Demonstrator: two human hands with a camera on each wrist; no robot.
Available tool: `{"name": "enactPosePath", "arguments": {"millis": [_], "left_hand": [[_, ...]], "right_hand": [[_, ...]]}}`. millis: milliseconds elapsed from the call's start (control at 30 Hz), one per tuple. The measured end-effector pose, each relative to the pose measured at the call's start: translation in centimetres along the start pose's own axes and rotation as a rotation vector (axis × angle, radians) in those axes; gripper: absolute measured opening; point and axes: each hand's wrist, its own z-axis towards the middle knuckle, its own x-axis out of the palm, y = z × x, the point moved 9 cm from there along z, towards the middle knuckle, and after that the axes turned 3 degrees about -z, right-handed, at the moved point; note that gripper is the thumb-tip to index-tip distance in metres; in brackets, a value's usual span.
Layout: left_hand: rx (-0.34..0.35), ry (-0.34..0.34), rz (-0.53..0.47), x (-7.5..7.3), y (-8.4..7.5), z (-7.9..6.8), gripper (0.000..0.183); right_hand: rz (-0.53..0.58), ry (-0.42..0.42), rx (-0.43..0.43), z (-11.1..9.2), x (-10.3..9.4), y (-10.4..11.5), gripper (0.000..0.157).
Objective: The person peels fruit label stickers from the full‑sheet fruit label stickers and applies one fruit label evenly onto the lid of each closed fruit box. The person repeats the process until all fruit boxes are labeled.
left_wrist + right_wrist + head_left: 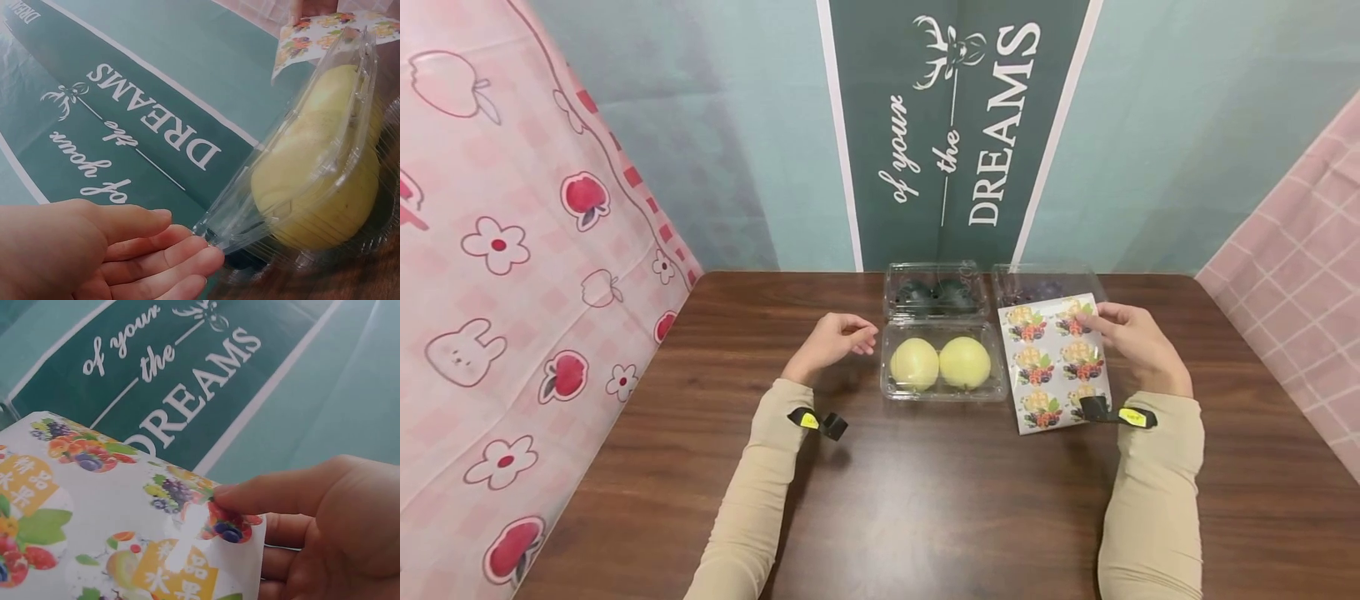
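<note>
My right hand [1138, 340] pinches the upper right corner of a sheet of fruit stickers [1054, 371], thumb on the printed face. In the right wrist view the sheet of stickers [112, 506] shows pictures of berries and citrus with yellow labels. A clear plastic clamshell box [943, 397] at mid-table holds two round yellow-green fruits [915, 365]. Just left of that box is my left hand [841, 337], its fingers loosely bent and holding nothing. The left wrist view puts its fingertips [197, 250] close to the plastic; whether they touch, I cannot tell.
Behind the box, a second clear box [935, 271] holds dark round fruits. To its right, a clear box [1078, 275] with small dark purple fruits stands partly behind the sheet. A green cloth [760, 150] hangs at the table's back edge; pink cloths [497, 333] flank it.
</note>
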Motion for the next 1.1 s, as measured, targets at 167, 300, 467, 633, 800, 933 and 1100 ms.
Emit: {"name": "enactPosePath", "arguments": {"millis": [167, 300, 467, 633, 800, 933, 1100], "left_hand": [[0.037, -0.019, -0.010, -0.2, -0.7, 0.0, 0.028], [0.072, -0.033, -0.020, 0.1, -1.6, 0.1, 0.026], [0.123, -0.030, -0.015, 0.8, -3.1, 0.1, 0.026], [0.183, -0.019, -0.012, 1.6, -4.8, 0.3, 0.026], [0.199, -0.022, -0.024, 2.1, -6.0, 0.1, 0.025], [0.208, -0.027, -0.008, 2.3, -6.6, -0.1, 0.023], [0.210, -0.024, -0.008, 2.3, -7.1, -0.3, 0.022]], "right_hand": [[-0.037, -0.048, -0.039, -0.2, -0.3, 1.0, 0.021], [-0.021, -0.074, -0.086, -0.6, -0.4, 2.2, 0.020], [0.024, -0.103, -0.122, -1.4, -0.5, 3.6, 0.022], [0.097, -0.156, -0.145, -2.5, -1.0, 4.8, 0.024], [0.253, -0.189, -0.200, -3.7, -1.1, 6.0, 0.013], [0.383, -0.171, -0.270, -4.3, -0.7, 7.2, 0.013], [0.458, -0.155, -0.317, -5.1, -0.4, 8.4, 0.013]]}}
